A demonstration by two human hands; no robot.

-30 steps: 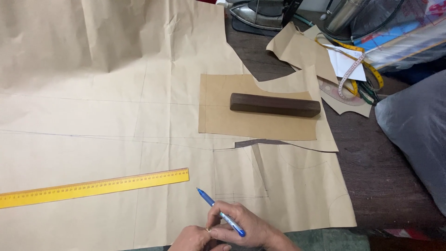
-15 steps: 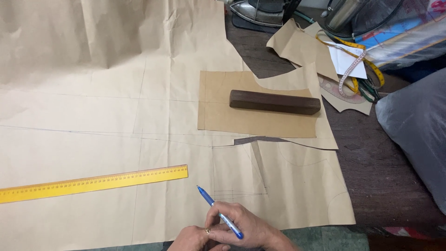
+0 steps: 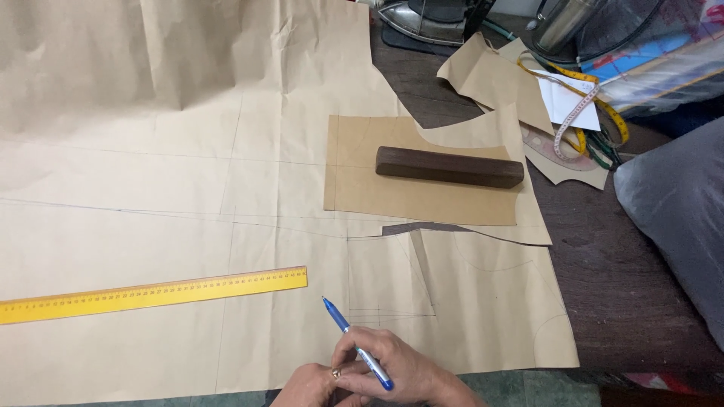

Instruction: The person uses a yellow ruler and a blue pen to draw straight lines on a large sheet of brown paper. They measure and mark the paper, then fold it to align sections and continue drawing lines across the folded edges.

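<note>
- Since the earlier frame, little is shifting: the blue pen [image 3: 356,341] is keeping its slant and both hands are staying low at the near edge of the brown pattern paper [image 3: 226,188].
- I am judging that the pen tip, pointing up and left away from the grip, could stray onto the paper and leave a false mark.
- The yellow ruler [image 3: 151,294], lying well left of the grip and unheld, could slide.
- The right hand [image 3: 400,369] is closing its grip around the pen barrel.
- The left hand [image 3: 309,386] is curling against the right; I cannot tell whether it is holding anything.
- The dark wooden block [image 3: 449,166] is weighing a cut piece far beyond the grip.
</note>
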